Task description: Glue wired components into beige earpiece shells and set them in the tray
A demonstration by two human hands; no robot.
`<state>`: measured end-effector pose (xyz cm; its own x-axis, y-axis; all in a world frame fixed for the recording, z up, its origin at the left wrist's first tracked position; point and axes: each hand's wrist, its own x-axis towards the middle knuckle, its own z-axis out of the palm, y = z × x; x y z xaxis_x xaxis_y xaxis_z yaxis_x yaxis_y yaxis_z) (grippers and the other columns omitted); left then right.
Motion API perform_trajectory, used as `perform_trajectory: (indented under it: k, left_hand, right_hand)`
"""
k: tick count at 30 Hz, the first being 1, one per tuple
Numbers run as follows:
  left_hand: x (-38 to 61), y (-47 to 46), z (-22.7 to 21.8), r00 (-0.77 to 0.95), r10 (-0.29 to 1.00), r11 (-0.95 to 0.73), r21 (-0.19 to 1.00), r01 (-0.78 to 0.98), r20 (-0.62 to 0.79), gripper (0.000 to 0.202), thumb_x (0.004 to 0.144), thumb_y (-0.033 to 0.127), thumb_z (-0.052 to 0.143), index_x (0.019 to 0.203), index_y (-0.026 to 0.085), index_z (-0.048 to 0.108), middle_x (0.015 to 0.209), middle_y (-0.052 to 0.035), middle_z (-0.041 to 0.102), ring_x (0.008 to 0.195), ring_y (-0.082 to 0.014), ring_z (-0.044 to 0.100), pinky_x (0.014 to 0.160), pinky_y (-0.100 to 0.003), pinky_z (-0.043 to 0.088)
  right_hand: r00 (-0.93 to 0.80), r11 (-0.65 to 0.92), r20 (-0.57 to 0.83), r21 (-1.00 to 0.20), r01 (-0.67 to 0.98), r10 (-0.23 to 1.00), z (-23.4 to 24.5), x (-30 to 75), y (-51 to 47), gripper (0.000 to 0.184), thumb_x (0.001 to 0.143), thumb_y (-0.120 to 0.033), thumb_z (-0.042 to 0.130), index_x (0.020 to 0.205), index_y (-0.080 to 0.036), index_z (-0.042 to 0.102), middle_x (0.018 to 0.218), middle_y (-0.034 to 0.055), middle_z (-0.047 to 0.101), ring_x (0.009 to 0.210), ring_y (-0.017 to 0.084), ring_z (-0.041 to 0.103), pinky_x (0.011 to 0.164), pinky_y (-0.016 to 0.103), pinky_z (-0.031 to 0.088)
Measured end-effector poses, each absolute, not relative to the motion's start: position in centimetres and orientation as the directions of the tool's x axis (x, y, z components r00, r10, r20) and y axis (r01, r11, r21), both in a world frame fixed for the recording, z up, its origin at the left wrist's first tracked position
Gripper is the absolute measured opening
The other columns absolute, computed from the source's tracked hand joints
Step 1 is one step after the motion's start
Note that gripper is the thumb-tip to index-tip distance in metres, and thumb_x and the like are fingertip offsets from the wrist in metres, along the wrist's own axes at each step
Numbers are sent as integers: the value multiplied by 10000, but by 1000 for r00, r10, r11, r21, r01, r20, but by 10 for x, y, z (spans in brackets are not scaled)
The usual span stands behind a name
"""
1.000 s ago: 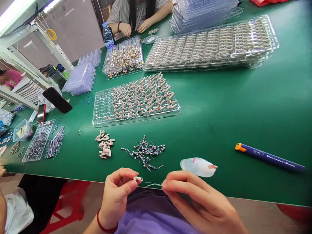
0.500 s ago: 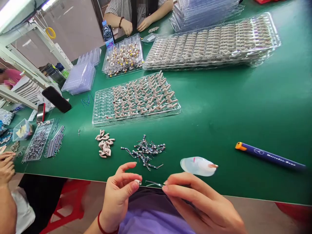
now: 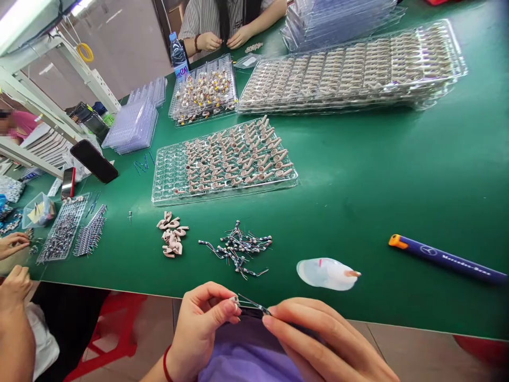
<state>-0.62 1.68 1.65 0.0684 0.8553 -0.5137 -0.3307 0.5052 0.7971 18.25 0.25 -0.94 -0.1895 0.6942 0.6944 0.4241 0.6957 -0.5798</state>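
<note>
My left hand is closed, thumb and fingers pinching a small beige plastic shell, mostly covered by the fingertips. My right hand pinches a small wired component; its thin wires point left and reach up to the shell. Whether a wire has entered the shell I cannot tell. Beyond my hands on the green table lie a pile of wired components and a small heap of loose beige shells. A clear tray behind them holds rows of beige shells.
Right of the wired pile lie a whitish translucent pouch and a blue box cutter. Stacked filled trays and a water bottle stand farther back. A co-worker's hands are opposite; another person's hands are at left.
My left hand has turned slightly and come down and right toward the wires. The gap between shell and wired component has narrowed. The person at left has separated their hands.
</note>
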Motion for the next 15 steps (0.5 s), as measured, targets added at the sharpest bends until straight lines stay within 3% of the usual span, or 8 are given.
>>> perform_trajectory:
  k: [6, 15]
  left_hand:
    - [-6, 17, 16, 72, 861, 494, 797, -347, -503, 204, 590, 260, 890, 682, 153, 743, 621, 1, 663, 587, -79, 607, 565, -163, 504]
    - [-8, 15, 15, 77, 870, 482, 808, -340, -487, 185, 609, 235, 874, 690, 152, 731, 681, 0, 652, 624, -86, 590, 556, -173, 522]
  right_hand:
    - [-257, 708, 671, -578, 406, 695, -24, 186, -4, 379, 879, -16, 491, 1172, -199, 647, 908, 68, 700, 847, 182, 692, 722, 278, 607]
    - [-223, 724, 701, -582, 370, 677, -8, 181, 4, 308, 850, 20, 516, 1051, -150, 677, 854, 78, 701, 796, 166, 683, 693, 255, 603]
